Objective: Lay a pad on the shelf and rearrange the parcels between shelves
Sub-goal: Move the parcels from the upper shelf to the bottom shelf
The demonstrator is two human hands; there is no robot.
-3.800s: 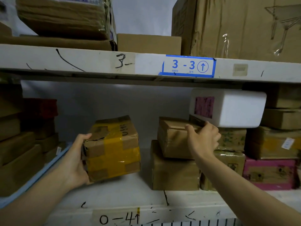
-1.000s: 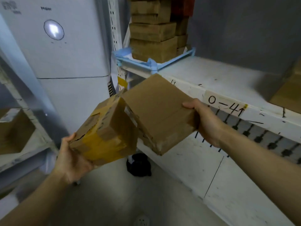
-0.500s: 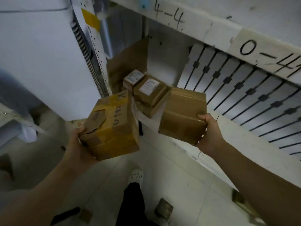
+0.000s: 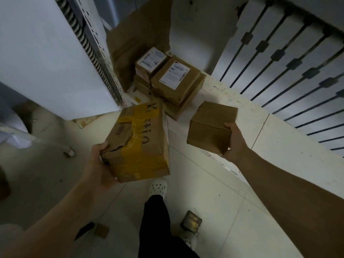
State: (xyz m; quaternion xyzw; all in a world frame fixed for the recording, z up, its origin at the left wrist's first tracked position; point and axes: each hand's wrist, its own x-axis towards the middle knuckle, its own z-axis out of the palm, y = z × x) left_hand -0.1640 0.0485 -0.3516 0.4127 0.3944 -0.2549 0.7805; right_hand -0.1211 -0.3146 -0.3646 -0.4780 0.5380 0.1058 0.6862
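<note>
Since the frame half a second earlier, both parcels had dropped closer to the bottom shelf (image 4: 219,94), each in the same hand as before; nearly four seconds back they had sat on the shelf marked 0-4. The taped parcel (image 4: 138,144), patched with yellow tape and black handwriting, was in the air over the floor (image 4: 46,174), just beside the shelf's front edge. I saw the left hand (image 4: 98,168) gripping its torn near corner, thumb on top and palm beneath. The plain parcel (image 4: 210,127) was also held off any surface, over the shelf's bare front part. The right hand (image 4: 235,141) clasped its near right corner, thumb on the top face and fingers hidden under it. The two parcels were near each other but apart.

Beyond them, a stack of parcels (image 4: 175,81) lay at the left end of the bottom shelf, two of them showing white labels on top. Behind that stack a brown sheet (image 4: 137,34) stood upright against the back; it looked like cardboard, though the light there was too dim for me to be sure. A white panel with black slats (image 4: 270,58) rose to the right, and a white cabinet (image 4: 46,53) stood to the left. Below, I saw a dark trouser leg (image 4: 156,220), a white perforated shoe (image 4: 158,187) and a small box (image 4: 191,221) on the floor.
</note>
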